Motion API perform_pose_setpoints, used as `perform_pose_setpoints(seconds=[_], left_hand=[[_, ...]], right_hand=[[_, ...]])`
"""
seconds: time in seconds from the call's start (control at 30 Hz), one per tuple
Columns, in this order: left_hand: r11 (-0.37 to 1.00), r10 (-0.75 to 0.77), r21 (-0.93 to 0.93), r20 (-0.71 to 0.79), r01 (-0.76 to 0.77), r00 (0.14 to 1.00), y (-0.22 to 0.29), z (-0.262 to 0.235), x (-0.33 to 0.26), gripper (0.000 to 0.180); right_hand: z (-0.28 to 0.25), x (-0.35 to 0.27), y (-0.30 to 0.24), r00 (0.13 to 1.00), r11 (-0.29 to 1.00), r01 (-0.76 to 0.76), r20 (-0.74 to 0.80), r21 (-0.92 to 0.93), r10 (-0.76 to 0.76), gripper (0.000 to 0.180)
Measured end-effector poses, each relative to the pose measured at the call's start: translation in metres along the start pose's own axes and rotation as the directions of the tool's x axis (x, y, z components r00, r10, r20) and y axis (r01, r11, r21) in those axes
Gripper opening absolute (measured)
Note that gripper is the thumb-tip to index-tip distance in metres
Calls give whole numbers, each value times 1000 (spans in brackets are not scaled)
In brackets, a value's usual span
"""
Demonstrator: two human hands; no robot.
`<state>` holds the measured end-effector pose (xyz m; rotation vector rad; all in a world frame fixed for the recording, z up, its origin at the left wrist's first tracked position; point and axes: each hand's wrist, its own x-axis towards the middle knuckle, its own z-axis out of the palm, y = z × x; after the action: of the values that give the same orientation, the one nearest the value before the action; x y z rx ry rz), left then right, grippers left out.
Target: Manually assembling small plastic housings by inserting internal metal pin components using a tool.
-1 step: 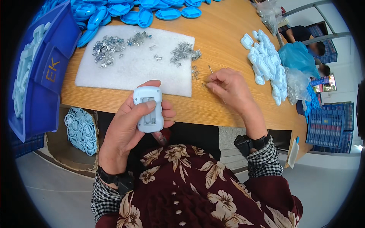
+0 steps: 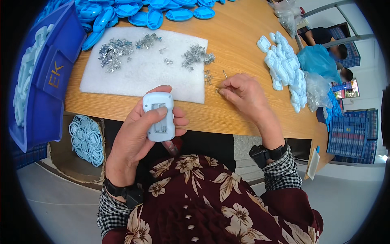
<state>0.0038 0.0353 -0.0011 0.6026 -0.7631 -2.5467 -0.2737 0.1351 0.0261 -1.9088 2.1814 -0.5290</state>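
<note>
Blue bin: big dark-blue plastic tub (image 2: 44, 107) of pale parts, basically walling off the left end of the brown wooden table (image 2: 239, 49).
Carton: open brown cardboard box (image 2: 71, 166) below the front edge, pale blue plastic rings (image 2: 87, 140) inside.
Foam pad: flat white rectangular sheet (image 2: 150, 77) carrying silvery metal clips (image 2: 113, 55); a wood strip shows along its near side.
Left hand: the left hand (image 2: 132, 130) is wrapped round a pale blue rounded plastic casing (image 2: 170, 126), thumb over its slot; casing's against the fingers, over the table edge from this angle.
Gap: decent stretch of wood between casing and right hand.
Right hand: the right hand (image 2: 248, 95) has thumb and fingertips close together just off the pad's right edge; can't tell if they're gripping anything.
Casing heap: pale blue plastic shells (image 2: 286, 67) limit room further right.
</note>
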Motion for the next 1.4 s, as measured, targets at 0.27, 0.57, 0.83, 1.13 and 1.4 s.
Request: perform_pose_setpoints(seconds=[0.27,0.57,0.83,1.13,1.4], left_hand=[[990,-3,143,-46,9,999,-1,6,2,54],[999,-50,-4,28,50,998,-4,2,7,61],[994,-76,86,24,74,997,-1,4,1,58],[969,-84,235,6,80,996,0,4,-2,59],[915,-124,378,-66,140,990,0,8,2,55]], right_hand=[[14,0,-1,999,987,10,-44,163,-2,8],[-14,3,-76,990,861,-59,138,505,-13,13],[-6,27,-101,964,939,224,81,259,-252,10],[-6,33,-108,957,968,203,179,146,-228,9],[-7,35,-118,961,979,203,191,8,-201,9]])
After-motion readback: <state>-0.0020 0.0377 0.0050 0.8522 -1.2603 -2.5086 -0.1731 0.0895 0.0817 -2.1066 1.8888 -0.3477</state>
